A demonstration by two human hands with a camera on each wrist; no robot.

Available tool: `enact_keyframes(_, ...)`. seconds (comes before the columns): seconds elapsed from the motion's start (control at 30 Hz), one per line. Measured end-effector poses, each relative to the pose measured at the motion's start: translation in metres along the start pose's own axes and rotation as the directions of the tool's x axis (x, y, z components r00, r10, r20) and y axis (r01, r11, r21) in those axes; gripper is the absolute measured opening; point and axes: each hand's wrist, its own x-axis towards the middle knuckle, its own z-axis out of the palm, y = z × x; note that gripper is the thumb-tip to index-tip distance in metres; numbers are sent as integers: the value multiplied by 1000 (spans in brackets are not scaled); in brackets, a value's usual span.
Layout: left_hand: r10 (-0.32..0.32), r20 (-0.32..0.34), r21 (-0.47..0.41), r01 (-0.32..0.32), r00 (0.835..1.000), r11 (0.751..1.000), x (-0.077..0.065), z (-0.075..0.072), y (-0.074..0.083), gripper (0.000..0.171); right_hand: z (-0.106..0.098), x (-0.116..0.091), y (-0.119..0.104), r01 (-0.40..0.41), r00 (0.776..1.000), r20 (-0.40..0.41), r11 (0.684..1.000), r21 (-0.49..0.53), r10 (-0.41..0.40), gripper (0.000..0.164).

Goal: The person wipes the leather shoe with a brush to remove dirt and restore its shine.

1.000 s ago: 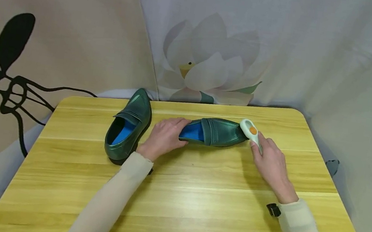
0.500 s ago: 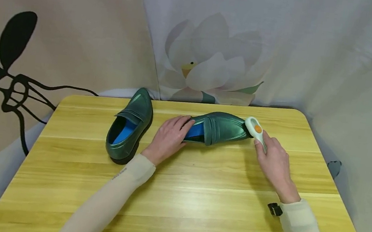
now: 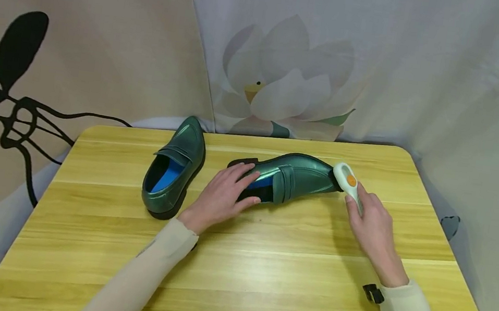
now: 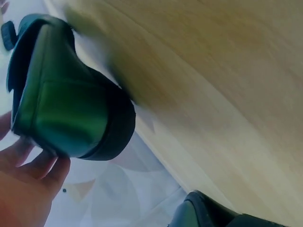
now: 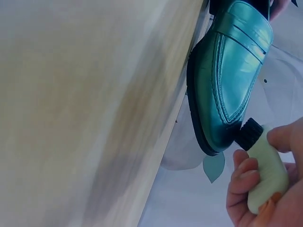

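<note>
A green loafer (image 3: 305, 181) with a blue insole lies sideways, its toe to the right and its sole tilted toward the back. My left hand (image 3: 221, 194) holds it at the heel, thumb near the opening's front edge and fingers spread across it. In the left wrist view, fingertips (image 4: 54, 172) touch the heel end of the loafer (image 4: 71, 113). My right hand (image 3: 372, 227) grips a small pale brush (image 3: 347, 181) with an orange button. In the right wrist view, the black bristles of the brush (image 5: 249, 135) touch the toe of the loafer (image 5: 232, 75).
A matching green loafer (image 3: 175, 167) stands upright on the left of the wooden table (image 3: 270, 284), toe toward the back. A printed fabric curtain (image 3: 288, 76) hangs behind the table's far edge.
The held loafer has rolled so its sole edge and heel show at the back, and its toe has shifted slightly right. My left fingers have spread. The brush has followed the toe rightward.
</note>
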Motion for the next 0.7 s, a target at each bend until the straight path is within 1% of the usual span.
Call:
enact_keyframes(0.1, 35, -55, -12, -36, 998, 999, -1, -3, 1, 50, -1, -7, 1, 15, 1000, -19, 1000, -6, -15, 49)
enact_keyframes(0.17, 44, -86, -23, -46, 995, 999, -1, -4, 0, 44, -3, -10, 1, 18, 999, -29, 1000, -10, -19, 48)
enact_keyframes(0.23, 22, -95, -60, -28, 995, 998, 0, -5, -1, 45, -3, -13, 1, 18, 999, -33, 1000, -10, -18, 49)
enact_keyframes(0.3, -35, -79, -120, 26, 996, 992, 0, -5, -2, 53, -4, -15, 2, 17, 999, -34, 1000, -10, -18, 49)
enact_keyframes(0.37, -120, -32, -186, 112, 992, 976, 1, -6, -4, 66, -4, -16, 2, 16, 999, -33, 1000, -9, -17, 49)
enact_keyframes(0.4, -167, 5, -218, 164, 986, 962, 2, -7, -5, 75, -4, -16, 2, 17, 999, -34, 1000, -10, -18, 49)
enact_keyframes(0.47, -248, 101, -261, 266, 964, 928, 3, -7, -8, 92, -3, -17, 3, 18, 999, -36, 1000, -13, -19, 48)
enact_keyframes(0.53, -301, 189, -274, 345, 935, 898, 3, -7, -10, 104, -3, -18, 4, 18, 999, -37, 1000, -17, -18, 48)
enact_keyframes(0.6, -326, 246, -261, 386, 913, 885, 4, -6, -12, 110, -3, -18, 5, 14, 999, -36, 1000, -20, -15, 49)
enact_keyframes(0.63, -331, 258, -248, 394, 908, 885, 4, -6, -12, 112, -3, -18, 6, 10, 999, -35, 1000, -23, -11, 49)
enact_keyframes(0.7, -339, 249, -221, 395, 907, 892, 4, -5, -11, 112, -3, -19, 8, 1, 999, -37, 999, -32, -2, 49)
